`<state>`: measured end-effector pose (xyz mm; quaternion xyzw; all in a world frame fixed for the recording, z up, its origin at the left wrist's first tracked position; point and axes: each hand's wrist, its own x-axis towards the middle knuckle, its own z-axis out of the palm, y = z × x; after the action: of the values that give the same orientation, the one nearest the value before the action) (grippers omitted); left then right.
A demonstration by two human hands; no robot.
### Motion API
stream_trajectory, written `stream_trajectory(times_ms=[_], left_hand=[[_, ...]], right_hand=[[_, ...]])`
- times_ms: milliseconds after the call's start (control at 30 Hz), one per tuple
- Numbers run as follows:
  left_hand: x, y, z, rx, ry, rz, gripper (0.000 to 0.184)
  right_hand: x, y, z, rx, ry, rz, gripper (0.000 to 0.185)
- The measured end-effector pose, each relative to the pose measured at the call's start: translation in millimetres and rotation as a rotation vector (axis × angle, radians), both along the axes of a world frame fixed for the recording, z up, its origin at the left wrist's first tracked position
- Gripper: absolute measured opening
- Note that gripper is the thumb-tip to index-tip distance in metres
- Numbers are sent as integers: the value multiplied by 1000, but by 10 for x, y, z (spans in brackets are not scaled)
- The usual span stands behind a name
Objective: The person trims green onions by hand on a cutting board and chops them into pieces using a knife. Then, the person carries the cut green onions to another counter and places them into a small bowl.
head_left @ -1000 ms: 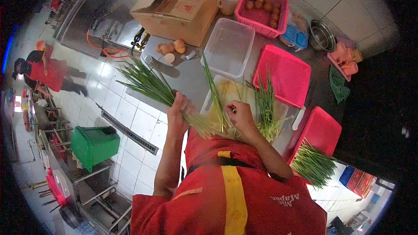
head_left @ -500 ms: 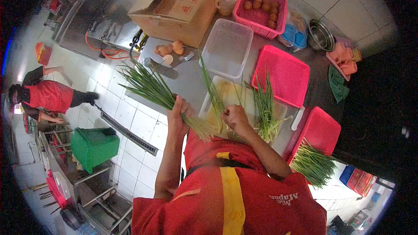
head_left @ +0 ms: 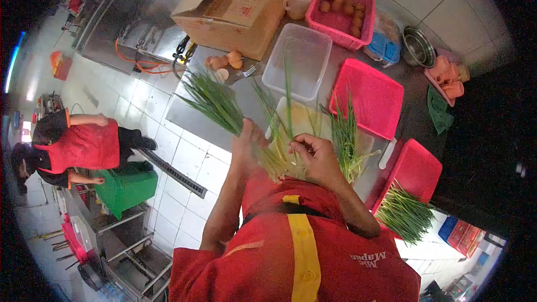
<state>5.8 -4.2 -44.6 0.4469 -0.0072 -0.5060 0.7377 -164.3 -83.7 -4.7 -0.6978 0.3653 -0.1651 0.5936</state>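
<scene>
Our left hand [head_left: 250,134] is wrapped round a bunch [head_left: 221,111] of scallions, the fingers curled over its paler part. The bunch's long axis runs aslant: the green tips point up and to the left, above the counter [head_left: 193,113], while the white ends come out on the other side of the fist, down and to the right, near our waist.

Our right hand [head_left: 318,154] pinches a stalk [head_left: 288,100] between thumb and bent fingers. It points almost straight away from us, most of its length beyond the fingertips, its tip overlapping the tub [head_left: 296,60] in our view. Blur makes it hard to say whether we pinch just one.

Loose scallions [head_left: 268,109] slant between our hands, over the board [head_left: 305,118]. A pile [head_left: 344,137] lies just right of our right hand, roots towards us, near the knife [head_left: 387,154]. More scallions fill part of the tray [head_left: 417,169] farther right.
</scene>
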Motion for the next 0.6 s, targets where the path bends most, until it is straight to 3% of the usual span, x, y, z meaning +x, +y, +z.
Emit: stream_trajectory(times_ms=[67,133,167,267,467,600], left_hand=[[-25,-26,81,9,-11,16,33],[-35,-51,34,135,-14,61,43],[-38,-49,30,133,-15,61,43],[-51,-45,95,-58,51,36,46],[-67,-32,4,-120,11,1,43],[-84,-57,83,-32,-27,43,29]], right_hand=[[104,121,96,-45,-1,28,12],[195,227,125,-351,-50,73,12],[230,265,100,-353,-51,73,12],[282,341,14,-371,-67,130,13],[305,385,-3,-451,-13,193,12],[320,397,-25,-480,20,164,13]])
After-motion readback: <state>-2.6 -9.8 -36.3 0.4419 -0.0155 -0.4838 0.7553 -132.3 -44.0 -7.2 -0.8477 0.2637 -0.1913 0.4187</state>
